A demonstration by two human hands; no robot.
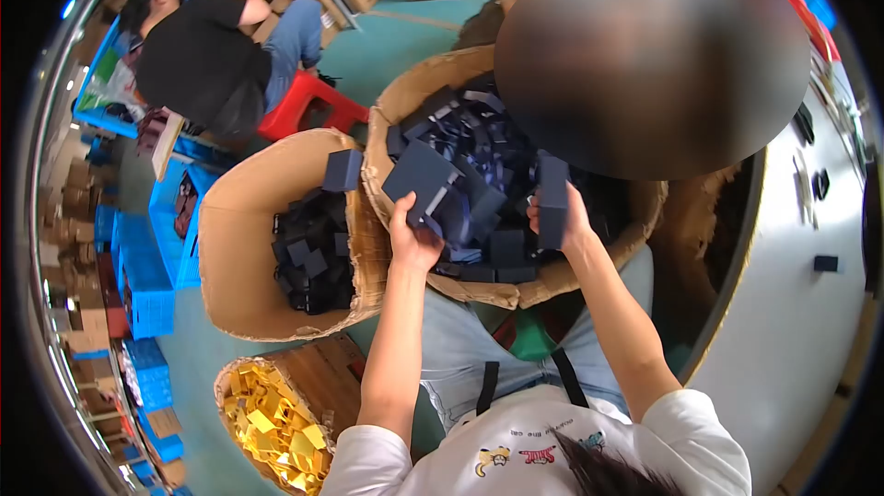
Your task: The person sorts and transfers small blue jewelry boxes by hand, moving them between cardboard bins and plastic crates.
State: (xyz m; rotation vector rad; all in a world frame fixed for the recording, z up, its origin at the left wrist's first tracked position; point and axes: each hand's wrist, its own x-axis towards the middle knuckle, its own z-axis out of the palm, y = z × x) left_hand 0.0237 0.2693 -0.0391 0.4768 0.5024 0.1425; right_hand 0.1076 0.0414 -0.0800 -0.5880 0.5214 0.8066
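Note:
My left hand [413,236] is closed on a dark blue box [420,175], thumb on its near edge and a pale strip along its side. In my right hand [573,221], a second dark blue box [552,199] is gripped upright, its narrow side facing me. Both boxes are above a large round cardboard bin [379,118] filled with dark blue boxes and box parts. A smaller cardboard bin [230,220] to the left holds many dark pieces. One navy box [343,170] sits at the rim between the two bins.
At lower left stands a cardboard container [222,395] of yellow pieces. A grey-white table [783,349] on the right carries a small dark box [826,264]. Blue crates [147,298] line the left. A person sits near a red stool [308,107]; another is across the bin.

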